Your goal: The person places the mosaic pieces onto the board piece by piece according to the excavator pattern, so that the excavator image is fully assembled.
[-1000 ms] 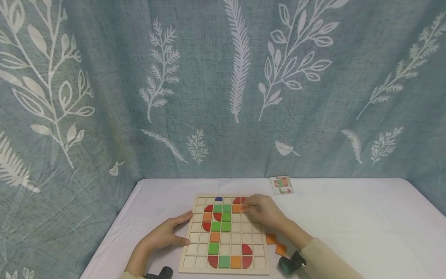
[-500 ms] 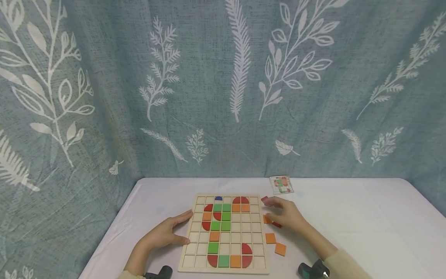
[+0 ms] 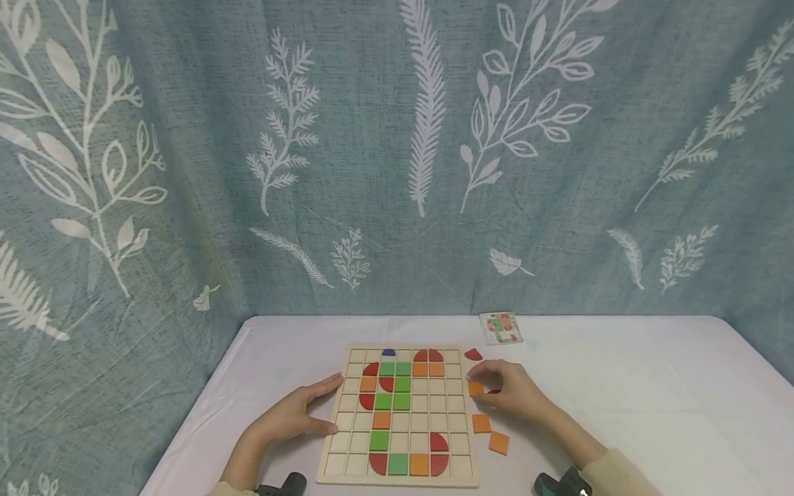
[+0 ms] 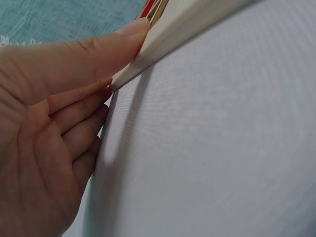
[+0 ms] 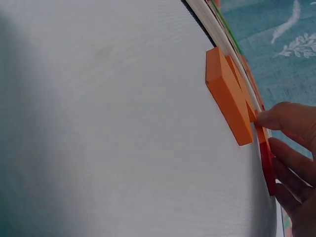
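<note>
A wooden grid board holds several red, green and orange tiles and one blue piece. My left hand rests along its left edge with fingers stretched out; in the left wrist view the thumb touches the board's side. Right of the board, my right hand has thumb and forefinger curled around an orange square tile on the table. A dark red piece lies under its other fingers. Lower down, two more orange tiles lie loose, the nearer one turned at an angle.
A red quarter-round tile lies by the board's upper right corner. Behind it is a small pattern card with a coloured design. The white-covered table ends at a blue leaf-patterned curtain.
My right hand has left an orange tile in the board's second row and moved right. A red piece now lies released beside the upper right corner. My left hand has stayed put.
</note>
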Demonstrator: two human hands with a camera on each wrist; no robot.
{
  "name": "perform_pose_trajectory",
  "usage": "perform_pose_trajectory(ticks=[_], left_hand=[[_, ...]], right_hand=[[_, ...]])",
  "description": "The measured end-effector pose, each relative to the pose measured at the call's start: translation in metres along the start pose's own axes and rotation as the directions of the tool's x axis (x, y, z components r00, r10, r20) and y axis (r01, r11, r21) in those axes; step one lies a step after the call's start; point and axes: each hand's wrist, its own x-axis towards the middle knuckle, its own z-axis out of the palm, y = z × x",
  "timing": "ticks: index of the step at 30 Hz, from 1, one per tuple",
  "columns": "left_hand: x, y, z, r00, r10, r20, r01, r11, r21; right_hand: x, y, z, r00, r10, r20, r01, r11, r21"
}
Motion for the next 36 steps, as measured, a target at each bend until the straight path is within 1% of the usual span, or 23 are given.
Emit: perform_pose_trajectory(ticks=[5,8,12,15,18,22,27,30,36], left_hand=[[0.000,0.001,0.000,1.000,0.009,0.007,-0.009,1.000,0.003],[0.000,0.001,0.000,1.000,0.004,0.008,-0.004,1.000,-0.002],[-0.001,-0.001,0.002,1.000,-0.011,0.003,0.011,1.000,-0.001],[-0.001,-0.002,0.002,1.000,-0.011,0.004,0.011,1.000,0.008],[-0.002,-0.003,0.001,1.000,-0.007,0.011,0.007,1.000,0.005],[-0.002,-0.004,0.000,1.000,0.008,0.024,-0.007,1.000,-0.020],[-0.001,-0.004,-0.001,1.000,0.013,0.025,-0.013,1.000,-0.025],[-0.001,-0.003,-0.001,1.000,0.009,0.022,-0.008,1.000,-0.020],[-0.001,-0.001,-0.001,1.000,-0.006,0.010,0.006,1.000,-0.010]], right_hand=[[0.000,-0.001,0.000,0.999,0.040,0.005,-0.040,0.999,0.015],[-0.002,-0.001,0.002,0.998,0.063,-0.002,-0.063,0.998,0.023],[-0.005,-0.002,0.002,0.998,0.059,-0.006,-0.059,0.997,0.054],[-0.005,-0.004,-0.003,0.998,0.061,-0.011,-0.060,0.995,0.078],[-0.005,-0.004,-0.009,0.998,0.063,-0.031,-0.060,0.995,0.081],[-0.004,-0.004,-0.016,0.998,0.034,-0.050,-0.031,0.997,0.068],[-0.002,-0.003,-0.018,0.999,0.015,-0.046,-0.012,0.997,0.073],[-0.001,-0.005,-0.015,0.999,-0.001,-0.044,0.004,0.997,0.083],[0.007,-0.018,-0.002,0.996,-0.069,-0.062,0.074,0.994,0.085]])
